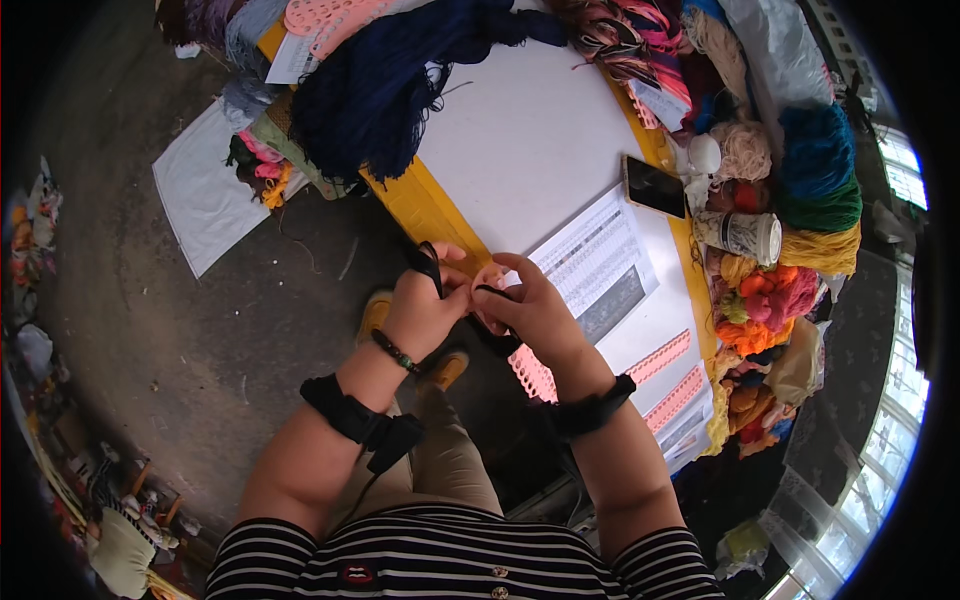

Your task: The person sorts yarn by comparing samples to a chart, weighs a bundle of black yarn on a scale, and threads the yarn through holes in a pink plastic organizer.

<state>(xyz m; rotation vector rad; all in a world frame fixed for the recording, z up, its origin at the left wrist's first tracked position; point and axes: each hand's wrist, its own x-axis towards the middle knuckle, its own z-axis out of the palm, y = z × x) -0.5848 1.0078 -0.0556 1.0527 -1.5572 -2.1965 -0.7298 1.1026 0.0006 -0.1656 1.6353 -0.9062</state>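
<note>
A pink perforated strip is pinched between the left hand and right hand at the white table's edge, dark yarn threaded through. The yarn could slip should the pinch loosen. The strip's holes are hidden by fingers.

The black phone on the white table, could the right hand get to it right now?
Probably not at once: the right hand is busy with the left hand on dark yarn, though nothing blocks the way to the phone.
</note>
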